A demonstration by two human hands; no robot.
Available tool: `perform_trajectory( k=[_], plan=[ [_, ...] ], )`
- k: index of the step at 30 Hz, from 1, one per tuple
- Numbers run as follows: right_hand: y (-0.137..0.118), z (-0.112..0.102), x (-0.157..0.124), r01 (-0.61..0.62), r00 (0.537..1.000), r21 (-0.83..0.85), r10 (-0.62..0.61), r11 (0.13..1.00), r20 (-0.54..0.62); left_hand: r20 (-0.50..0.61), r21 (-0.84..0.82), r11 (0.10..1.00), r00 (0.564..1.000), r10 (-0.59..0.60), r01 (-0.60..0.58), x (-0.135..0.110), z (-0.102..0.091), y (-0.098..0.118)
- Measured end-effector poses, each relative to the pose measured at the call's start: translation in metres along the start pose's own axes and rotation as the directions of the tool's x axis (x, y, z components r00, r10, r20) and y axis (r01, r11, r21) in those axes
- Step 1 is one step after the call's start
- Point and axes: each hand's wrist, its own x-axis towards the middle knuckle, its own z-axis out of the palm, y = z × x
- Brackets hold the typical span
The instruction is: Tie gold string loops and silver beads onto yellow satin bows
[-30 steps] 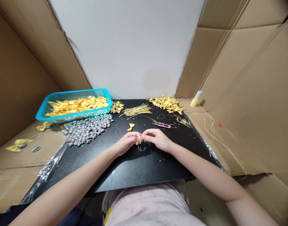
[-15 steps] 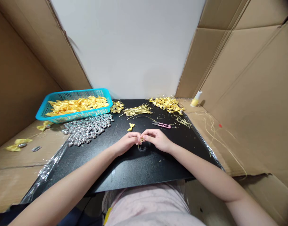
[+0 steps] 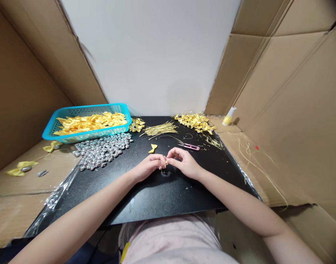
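Both hands meet low over the black tabletop (image 3: 157, 198), fingertips against fingertips. The left hand (image 3: 146, 167) and the right hand (image 3: 185, 163) are each closed in a pinch, thumb against forefinger, on one small yellow piece (image 3: 165, 161) that sits between them. The other fingers are curled in. The fingertips hide most of the piece, so I cannot tell its exact form, but it looks like the same shiny ribbon as the other yellow things around.

I judge that such a piece is very light and soft, with a smooth surface that may slip between the fingers. It would crush or unfold easily. The good place to hold it is the narrow middle, with the fingertips only and with little force.

Just beyond the left hand, apart from it, lies a small yellow bow (image 3: 152, 147). Beyond the right hand lie pink snips (image 3: 189, 146). Farther ahead of both hands is a bundle of gold wires (image 3: 159, 129). Well to the left of the left hand spreads a heap of silver beads (image 3: 102, 151), and just behind it stands a blue basket (image 3: 88, 136) filled with yellow ribbon pieces (image 3: 88, 123). Ahead and to the right of the right hand is a heap of yellow bows (image 3: 195, 121). Past that, on the cardboard (image 3: 266, 183), stands a spool of yellow thread (image 3: 228, 116).
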Motion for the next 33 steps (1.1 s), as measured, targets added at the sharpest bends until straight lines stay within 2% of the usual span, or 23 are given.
perform_trajectory(
  k=[11,20,33],
  plan=[
    [-0.001,-0.0004,-0.0032,0.048,0.999,-0.121,-0.047,0.991,0.01,-0.049,-0.021,1.0,0.999,-0.001,0.0,-0.0001,0.0002,-0.0012],
    [-0.0071,-0.0005,-0.0058,0.15,0.987,-0.27,-0.16,0.951,-0.014,-0.061,-0.039,0.999,0.998,-0.006,0.004,-0.0001,-0.0007,-0.0017],
    [-0.0065,0.0001,-0.004,0.206,0.972,-0.272,-0.23,0.94,-0.057,-0.056,-0.047,0.999,0.998,-0.006,0.003,0.0001,0.0008,0.0003]
  ],
)
